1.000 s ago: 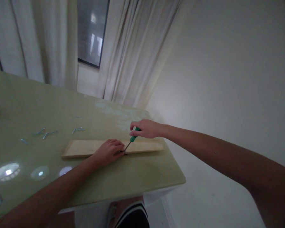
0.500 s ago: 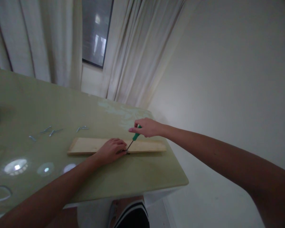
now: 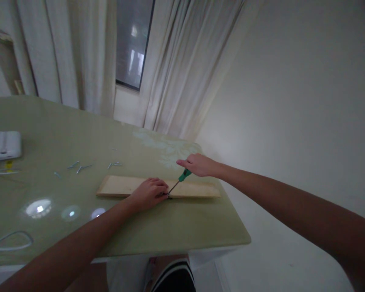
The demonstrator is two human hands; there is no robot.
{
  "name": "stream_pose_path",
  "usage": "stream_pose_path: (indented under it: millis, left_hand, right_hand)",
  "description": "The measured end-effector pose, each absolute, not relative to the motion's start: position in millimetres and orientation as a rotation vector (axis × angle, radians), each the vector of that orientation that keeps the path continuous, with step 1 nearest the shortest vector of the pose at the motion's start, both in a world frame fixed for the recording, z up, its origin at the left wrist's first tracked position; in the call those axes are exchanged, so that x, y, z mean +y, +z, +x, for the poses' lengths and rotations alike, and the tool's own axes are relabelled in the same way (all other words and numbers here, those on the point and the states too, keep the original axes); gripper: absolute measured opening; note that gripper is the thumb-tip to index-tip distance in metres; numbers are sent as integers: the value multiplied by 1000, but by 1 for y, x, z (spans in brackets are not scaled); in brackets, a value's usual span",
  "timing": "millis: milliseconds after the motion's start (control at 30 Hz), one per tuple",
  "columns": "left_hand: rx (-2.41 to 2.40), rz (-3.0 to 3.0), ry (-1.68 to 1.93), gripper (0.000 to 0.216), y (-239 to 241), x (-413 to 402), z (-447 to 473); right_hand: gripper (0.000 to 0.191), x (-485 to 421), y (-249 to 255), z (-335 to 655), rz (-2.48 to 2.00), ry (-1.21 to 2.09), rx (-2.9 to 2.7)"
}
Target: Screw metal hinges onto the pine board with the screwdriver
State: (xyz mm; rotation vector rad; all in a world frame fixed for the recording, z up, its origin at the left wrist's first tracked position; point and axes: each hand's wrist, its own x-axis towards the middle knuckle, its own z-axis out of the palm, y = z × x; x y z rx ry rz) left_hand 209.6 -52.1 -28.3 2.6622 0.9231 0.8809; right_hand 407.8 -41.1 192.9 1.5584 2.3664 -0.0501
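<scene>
A pale wooden board (image 3: 197, 189) lies flat on the table near its right end. My left hand (image 3: 150, 191) grips the board near its middle, with fingertips close to a small dark metal piece (image 3: 170, 197) at the near edge. What exactly the fingertips pinch there is too small to tell. Closed around the green handle of a screwdriver (image 3: 185, 174) is my right hand (image 3: 200, 165), above the board's right half. The shaft slants down to the left, its tip meeting the metal piece beside my left fingertips.
Several loose screws (image 3: 84, 167) lie on the green-covered table (image 3: 200, 227) beyond the board. To the left are a white box-like device (image 3: 4, 144) with cables and a white cable loop (image 3: 24, 239). Curtains (image 3: 182, 73) and a wall (image 3: 292, 121) stand behind and to the right.
The view has swung left, bringing more of the white device into sight. My right hand has turned on the screwdriver, which now leans further right. The left hand keeps its place on the board.
</scene>
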Motion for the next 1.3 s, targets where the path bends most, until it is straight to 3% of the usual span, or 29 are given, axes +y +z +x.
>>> stream_pose_path:
  millis: [100,167,300,433,533,633,733,900,967,1100,1167,1300]
  left_hand:
    - [927,2666,873,10,-28,-52,210]
    - [922,2667,876,10,-27,-53,210]
    - [932,2661,890,10,-25,-54,211]
    - [926,2658,894,11,-27,-53,211]
    - [917,2660,901,12,-28,-53,211]
    - [917,2665,910,13,-28,-53,210]
    - [909,2664,915,12,-27,-53,211]
    - [933,2661,899,12,-27,-53,211]
    - [937,2667,897,13,-27,-52,211]
    - [937,2681,890,13,-27,-52,211]
    - [936,2677,888,12,-27,-52,210]
    - [929,2663,912,11,-26,-53,210]
  right_hand:
    - [45,-45,195,411,1305,132,2486]
    - [33,-46,197,415,1075,28,2647]
    - [39,-43,196,416,1184,-246,2715]
    - [70,-34,190,410,1573,-189,2421]
    - [53,-35,189,411,1506,-23,2482]
    - [32,-41,190,415,1100,-27,2708]
    - [37,-45,189,414,1046,-80,2795]
    - [68,-37,184,411,1612,2,2448]
    - [58,-36,186,416,1550,26,2428]
    - [32,-42,196,429,1019,-99,2702]
    - [34,-45,199,431,948,-158,2755]
    - [53,-44,198,425,1327,-223,2539]
